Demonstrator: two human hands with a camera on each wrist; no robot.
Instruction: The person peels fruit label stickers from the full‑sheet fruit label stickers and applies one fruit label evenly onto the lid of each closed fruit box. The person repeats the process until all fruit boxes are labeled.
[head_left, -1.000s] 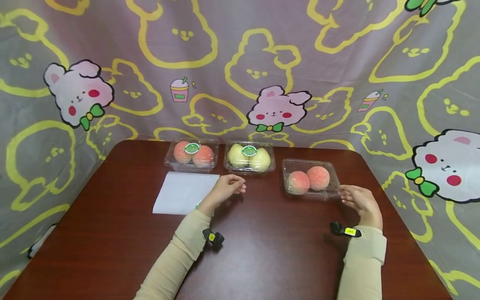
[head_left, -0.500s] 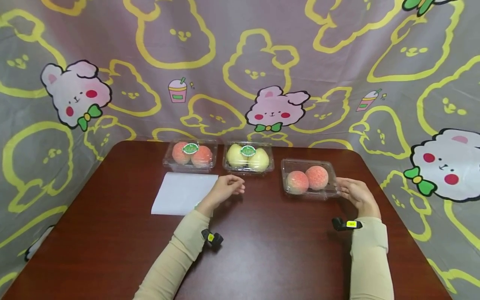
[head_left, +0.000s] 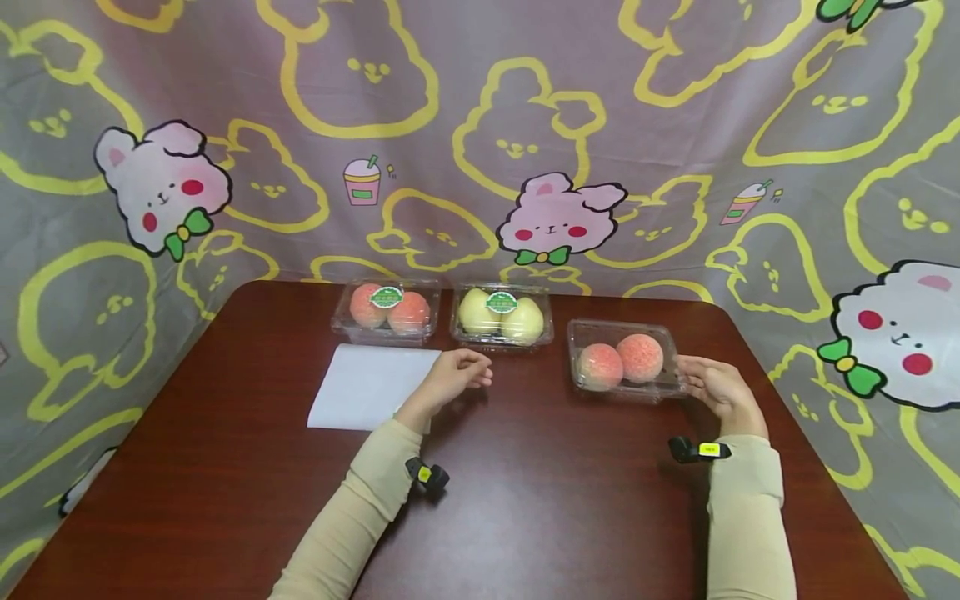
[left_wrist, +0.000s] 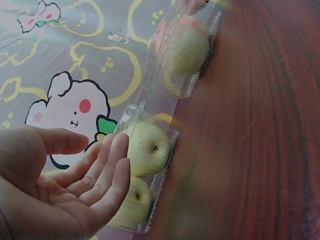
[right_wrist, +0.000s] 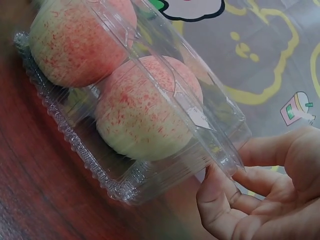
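A clear plastic box of peaches (head_left: pixel 626 392) stands on the right of the table, with two pink-and-cream peaches (right_wrist: pixel 150 107) showing through its wall. My right hand (head_left: pixel 720 392) is at the box's right end; in the right wrist view the thumb and fingers pinch the rim at its corner. My left hand (head_left: pixel 453 379) holds nothing, its fingers loosely curved above the table near the right edge of a white paper sheet (head_left: pixel 360 387). Behind it stands a clear box of yellow-green pears (head_left: pixel 501 321), also seen beyond the fingers in the left wrist view.
At the back left is another clear box of peaches (head_left: pixel 386 310), bearing a green oval label like the one on the pear box. A patterned curtain (head_left: pixel 420 100) hangs right behind the brown table (head_left: pixel 525 517) and along its sides.
My right hand has moved slightly up along the box's right end, and its forearm has swung to the right. The left hand and the boxes stay in place.
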